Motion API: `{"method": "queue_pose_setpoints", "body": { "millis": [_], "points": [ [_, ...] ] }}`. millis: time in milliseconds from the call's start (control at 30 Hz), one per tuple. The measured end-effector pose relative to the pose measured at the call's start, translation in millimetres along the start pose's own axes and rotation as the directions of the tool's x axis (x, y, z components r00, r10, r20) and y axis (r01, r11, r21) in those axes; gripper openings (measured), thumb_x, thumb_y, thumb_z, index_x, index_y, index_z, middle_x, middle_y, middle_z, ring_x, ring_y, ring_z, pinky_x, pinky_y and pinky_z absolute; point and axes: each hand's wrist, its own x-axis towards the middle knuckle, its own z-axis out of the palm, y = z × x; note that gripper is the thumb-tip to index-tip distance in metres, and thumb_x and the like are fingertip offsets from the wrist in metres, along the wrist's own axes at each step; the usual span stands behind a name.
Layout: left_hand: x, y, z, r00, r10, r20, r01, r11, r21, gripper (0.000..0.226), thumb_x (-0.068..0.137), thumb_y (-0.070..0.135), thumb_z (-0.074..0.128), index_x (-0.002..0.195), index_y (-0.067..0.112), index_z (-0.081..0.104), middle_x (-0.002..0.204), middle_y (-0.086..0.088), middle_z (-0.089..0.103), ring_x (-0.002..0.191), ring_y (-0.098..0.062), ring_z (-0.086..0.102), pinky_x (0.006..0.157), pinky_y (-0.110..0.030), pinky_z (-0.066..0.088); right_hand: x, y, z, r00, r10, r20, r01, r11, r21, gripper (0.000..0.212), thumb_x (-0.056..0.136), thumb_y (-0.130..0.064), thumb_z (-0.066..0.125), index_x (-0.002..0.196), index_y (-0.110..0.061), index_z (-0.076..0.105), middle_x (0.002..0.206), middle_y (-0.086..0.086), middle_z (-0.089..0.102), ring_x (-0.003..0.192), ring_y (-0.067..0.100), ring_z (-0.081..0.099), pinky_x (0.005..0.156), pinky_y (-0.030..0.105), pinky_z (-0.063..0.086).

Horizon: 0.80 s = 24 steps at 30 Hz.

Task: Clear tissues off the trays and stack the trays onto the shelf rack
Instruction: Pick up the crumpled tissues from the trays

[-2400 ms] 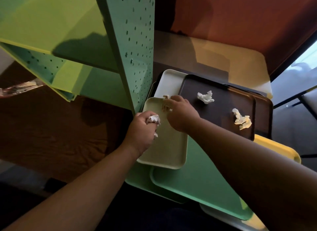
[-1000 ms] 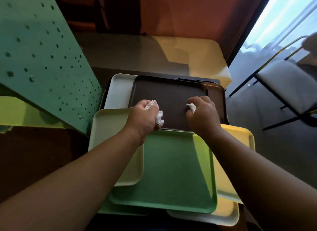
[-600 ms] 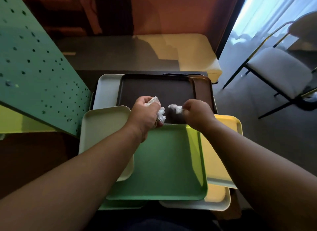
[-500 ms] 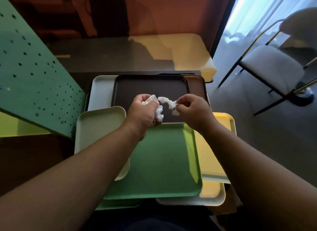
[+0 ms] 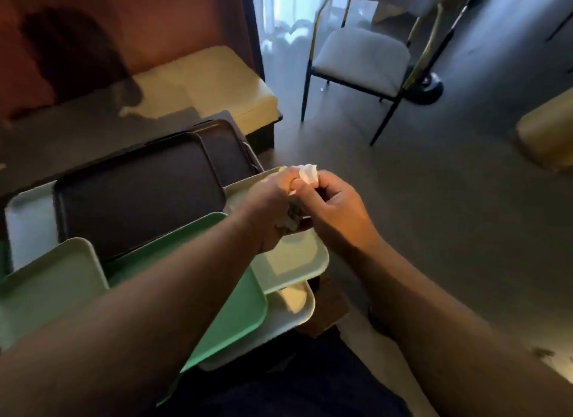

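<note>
Our hands (image 5: 305,204) now pinch the gathered tissues (image 5: 307,173) together at three o'clock of the cleared dark tray (image 5: 139,193), so stacking comes next.

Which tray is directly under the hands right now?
The pale yellowish tray at the right edge of the pile; both hands, the left hand and right hand, bunch tissue above it, unlike the dark and green trays.
</note>
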Motion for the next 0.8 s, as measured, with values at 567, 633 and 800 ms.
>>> {"method": "queue_pose_setpoints", "body": {
  "millis": [567, 633, 800],
  "points": [
    [112, -170, 275, 0.670, -0.666, 0.327, 0.441, 0.712, 0.547, 0.077, 0.085, 0.074, 0.047, 0.132, 0.015, 0.062, 0.126, -0.009, 0.069, 0.122, -0.024, 0.060, 0.111, -0.042, 0.038, -108, 237, -166, 0.671, 0.265, -0.693, -0.302, 0.951, 0.071, 0.028, 0.102, -0.036, 0.044, 0.077, -0.026, 0.051, 0.070, -0.006, 0.055, 0.064, 0.011, 0.055, 0.059, 0.040, 0.044],
    [118, -203, 287, 0.542, -0.762, 0.353, 0.412, 0.608, 0.679, 0.089, 0.080, 0.071, 0.051, 0.152, 0.022, 0.037, 0.156, -0.007, 0.042, 0.142, -0.026, 0.039, 0.120, -0.051, 0.020, -120, 282, -184, 0.539, 0.522, -0.661, -0.511, 0.827, 0.236, 0.028, 0.098, -0.039, 0.042, 0.075, -0.026, 0.052, 0.069, -0.006, 0.058, 0.062, 0.007, 0.055, 0.061, 0.037, 0.046],
    [138, -257, 307, 0.534, -0.793, 0.294, 0.322, 0.512, 0.796, 0.054, 0.101, 0.024, 0.051, 0.152, 0.021, 0.035, 0.154, -0.006, 0.043, 0.136, -0.022, 0.046, 0.117, -0.045, 0.029, -141, 363, -207, 0.220, 0.829, -0.515, -0.625, 0.525, 0.577, 0.032, 0.099, -0.025, 0.041, 0.071, -0.011, 0.049, 0.062, 0.004, 0.052, 0.057, 0.023, 0.046, 0.060, 0.040, 0.042]
  ]
}}
